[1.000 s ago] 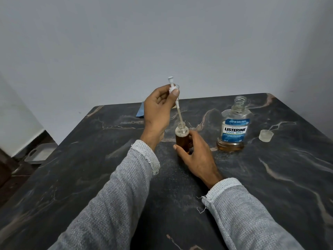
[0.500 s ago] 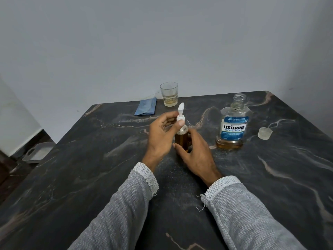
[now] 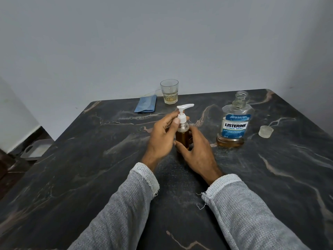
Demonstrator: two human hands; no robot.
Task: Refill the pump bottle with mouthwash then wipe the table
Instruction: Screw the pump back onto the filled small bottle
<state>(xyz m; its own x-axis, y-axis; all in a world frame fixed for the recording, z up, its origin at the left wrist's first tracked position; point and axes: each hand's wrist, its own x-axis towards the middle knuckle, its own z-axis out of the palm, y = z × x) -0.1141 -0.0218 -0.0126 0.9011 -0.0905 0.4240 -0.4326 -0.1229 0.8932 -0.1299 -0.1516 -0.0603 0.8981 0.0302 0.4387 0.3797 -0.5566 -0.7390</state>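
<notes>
1. Holding the pump bottle upright on the dark marble table, I have my right hand wrapped around its amber lower body, fingers curled against the glass.
2. My left hand pinches the white pump collar at the bottle's neck, thumb and fingertips closed on it; the nozzle points right.
3. Just right of the bottle stands the uncapped mouthwash bottle, with only a shallow amber layer at its bottom.
4. Its clear cap lies on the table farther right, apart from it.
5. Near the far edge sit a folded blue cloth and, beside it, a glass holding a little pale liquid.
6. Both my grey sleeves reach in from the near edge.
</notes>
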